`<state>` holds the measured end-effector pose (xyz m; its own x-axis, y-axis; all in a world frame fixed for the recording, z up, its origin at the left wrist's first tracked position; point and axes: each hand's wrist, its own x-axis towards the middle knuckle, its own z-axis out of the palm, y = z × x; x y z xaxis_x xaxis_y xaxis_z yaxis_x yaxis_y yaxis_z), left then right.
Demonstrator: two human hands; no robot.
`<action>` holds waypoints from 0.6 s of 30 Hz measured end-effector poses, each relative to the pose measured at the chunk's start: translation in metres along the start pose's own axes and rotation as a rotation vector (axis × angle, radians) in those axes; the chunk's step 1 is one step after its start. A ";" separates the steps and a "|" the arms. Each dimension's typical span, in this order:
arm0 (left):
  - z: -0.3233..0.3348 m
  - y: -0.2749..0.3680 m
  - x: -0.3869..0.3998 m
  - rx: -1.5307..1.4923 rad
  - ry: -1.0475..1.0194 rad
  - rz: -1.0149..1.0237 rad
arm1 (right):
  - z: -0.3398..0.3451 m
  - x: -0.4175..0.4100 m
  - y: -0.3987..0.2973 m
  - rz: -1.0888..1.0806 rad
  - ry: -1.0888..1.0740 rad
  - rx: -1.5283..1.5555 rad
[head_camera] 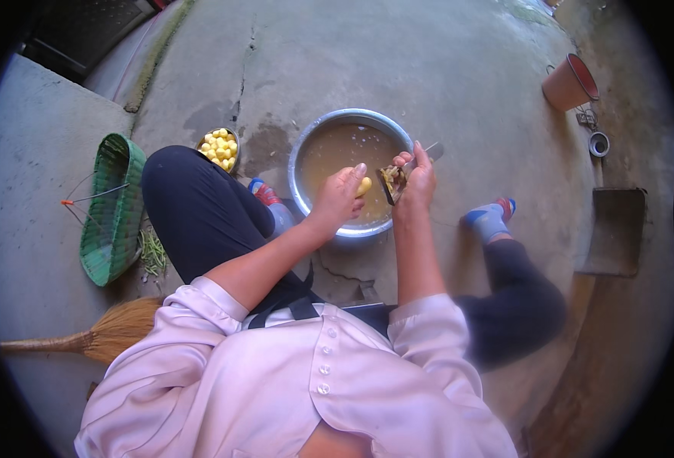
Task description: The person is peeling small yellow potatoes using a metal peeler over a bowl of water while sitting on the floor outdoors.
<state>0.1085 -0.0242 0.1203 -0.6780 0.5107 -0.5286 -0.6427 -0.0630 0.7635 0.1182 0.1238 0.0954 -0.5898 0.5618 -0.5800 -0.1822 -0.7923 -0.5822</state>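
My left hand [337,197] grips a small peeled yellow potato [364,186], whose end shows past the fingers. Close by on the right, my right hand [418,184] is closed around a bladed metal tool, probably a knife [435,151]. Its grey end sticks out beyond my thumb. Brownish peelings [394,176] cling to the dark-edged part facing the potato. Both hands are above a round metal basin [294,172] holding cloudy brown water [337,151], with pale bits floating on it. The fingers hide most of the tool's grip.
Left of the basin stands a bowl of peeled yellow potatoes [220,149]. Farther left are a green woven basket [97,240], green bean-like pods [152,252] and a straw broom [122,332]. A reddish bucket [563,86], a metal cup [599,144] and a dustpan-like container [614,232] are at right.
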 end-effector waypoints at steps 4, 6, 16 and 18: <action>-0.009 -0.008 0.008 0.224 0.052 0.196 | 0.017 -0.020 -0.009 -0.039 -0.076 -0.087; -0.011 -0.009 0.008 0.256 0.082 0.201 | 0.022 -0.023 -0.004 -0.144 -0.108 -0.109; -0.009 -0.004 0.006 0.354 0.109 0.314 | 0.004 -0.003 -0.004 0.004 0.005 -0.048; -0.009 -0.003 0.006 0.451 0.156 0.388 | 0.014 -0.015 -0.004 -0.016 -0.033 -0.086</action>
<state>0.1031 -0.0287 0.1116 -0.8984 0.3896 -0.2028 -0.1476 0.1671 0.9748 0.1168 0.1153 0.1150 -0.6129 0.5651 -0.5523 -0.1246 -0.7594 -0.6386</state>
